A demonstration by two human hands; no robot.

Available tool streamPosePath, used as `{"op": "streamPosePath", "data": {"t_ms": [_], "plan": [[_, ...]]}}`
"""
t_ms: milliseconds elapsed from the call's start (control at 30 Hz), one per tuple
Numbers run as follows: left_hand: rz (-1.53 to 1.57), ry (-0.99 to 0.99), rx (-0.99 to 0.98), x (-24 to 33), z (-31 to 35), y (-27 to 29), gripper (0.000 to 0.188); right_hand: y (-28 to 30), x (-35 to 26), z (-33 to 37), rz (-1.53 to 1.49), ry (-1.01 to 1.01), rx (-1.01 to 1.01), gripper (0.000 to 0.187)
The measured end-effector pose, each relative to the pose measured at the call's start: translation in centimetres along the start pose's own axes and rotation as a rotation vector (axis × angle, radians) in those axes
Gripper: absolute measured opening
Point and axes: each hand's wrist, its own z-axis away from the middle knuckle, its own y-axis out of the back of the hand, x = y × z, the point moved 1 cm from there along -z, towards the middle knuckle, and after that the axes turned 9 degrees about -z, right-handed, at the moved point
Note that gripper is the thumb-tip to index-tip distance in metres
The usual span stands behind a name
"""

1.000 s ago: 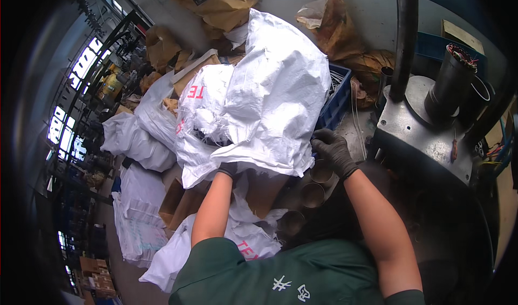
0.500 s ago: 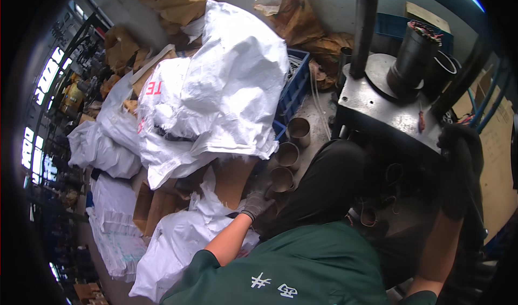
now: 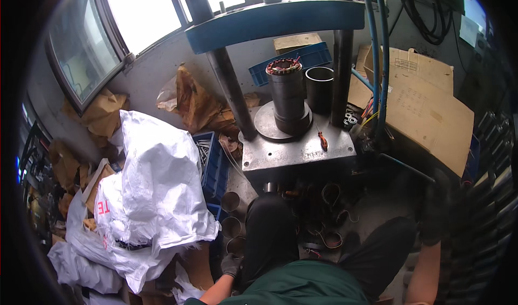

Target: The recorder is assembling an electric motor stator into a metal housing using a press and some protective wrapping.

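Note:
My left hand (image 3: 231, 265), in a grey glove, rests low beside my left leg, fingers loosely extended near the closest of several open metal cylinders (image 3: 236, 245). At the right, my right hand (image 3: 433, 210), dark-gloved and blurred, is closed at the outer end of a thin lever (image 3: 407, 166) that runs toward the press. Ahead stands the press (image 3: 278, 22) with its blue crossbeam. On its base plate (image 3: 299, 162), a dark metal cylinder (image 3: 288, 97) with a wire-wound top stands upright on a round disc (image 3: 264, 122). An orange-handled screwdriver (image 3: 323, 141) lies beside the disc.
White woven sacks (image 3: 156, 181) pile up at the left, beside a blue crate (image 3: 216, 170) of metal parts. Cardboard (image 3: 426, 111) leans at the right behind blue hoses (image 3: 383, 67). Another open cylinder (image 3: 319, 89) stands behind the disc. Wire loops (image 3: 332, 240) lie between my legs.
The view has swung up and to the right, bringing the whole press and windows into sight. My right hand appears lower relative to the base plate. My left hand stays by the cylinders.

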Motion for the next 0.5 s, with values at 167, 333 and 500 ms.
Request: {"op": "streamPosePath", "data": {"t_ms": [167,333,500], "plan": [[-0.018,-0.224,0.217,1.4,-0.6,5.4,0.040,-4.8,-0.8,-2.8,-0.145,-0.130,0.165,0.046],[0.891,-0.088,0.172,3.7,-1.3,18.0,0.038,-8.9,1.5,-12.8,-0.249,-0.161,0.382,0.058],[1.644,-0.273,0.161,13.6,-2.6,31.2,0.036,-13.2,3.9,-18.2,-0.214,-0.085,0.461,0.069]]}}
